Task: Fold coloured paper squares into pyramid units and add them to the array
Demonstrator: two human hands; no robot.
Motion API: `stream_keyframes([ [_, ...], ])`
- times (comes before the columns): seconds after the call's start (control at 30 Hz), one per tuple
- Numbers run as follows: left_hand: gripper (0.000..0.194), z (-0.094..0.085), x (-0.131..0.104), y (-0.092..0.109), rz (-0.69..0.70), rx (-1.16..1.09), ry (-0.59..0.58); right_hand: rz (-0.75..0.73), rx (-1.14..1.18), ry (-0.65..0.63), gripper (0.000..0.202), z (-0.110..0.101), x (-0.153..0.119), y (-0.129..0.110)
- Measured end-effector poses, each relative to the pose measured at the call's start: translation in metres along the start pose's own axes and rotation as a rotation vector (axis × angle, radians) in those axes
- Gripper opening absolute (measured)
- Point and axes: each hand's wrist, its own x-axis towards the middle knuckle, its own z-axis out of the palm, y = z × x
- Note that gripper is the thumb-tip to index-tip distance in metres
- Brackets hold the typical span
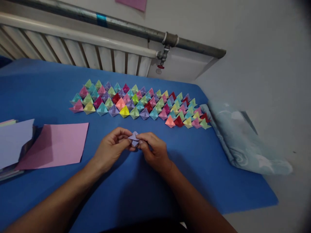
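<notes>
A small folded piece of lavender paper [134,137] is held above the blue surface, between my two hands. My left hand [114,144] pinches its left side with thumb and fingers. On the right side, my right hand [153,149] grips it between thumb and index finger. Beyond my hands stand several rows of small folded paper boats [134,112] in many colours, packed close together. A flat pink sheet [63,144] lies left of my left hand, beside a stack of coloured paper with a lavender sheet [14,139] on top.
Along the back wall run a white radiator [92,55] and a metal pipe [136,30] with a red-handled valve [160,67]. A folded pale blue-green cloth [240,139] lies at the right edge of the blue surface [233,191].
</notes>
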Motion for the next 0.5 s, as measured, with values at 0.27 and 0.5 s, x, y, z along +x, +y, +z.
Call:
stream_keyframes([
  [0.27,0.029,-0.0026,0.0015,0.0051,-0.131,-0.111,0.002,-0.064,-0.112,-0.047,0.031,-0.0031,-0.0023,0.0059],
  [0.5,0.034,-0.0089,0.0068,0.0001,-0.193,-0.091,0.022,-0.039,-0.192,-0.2,0.035,-0.0064,-0.0048,0.0082],
])
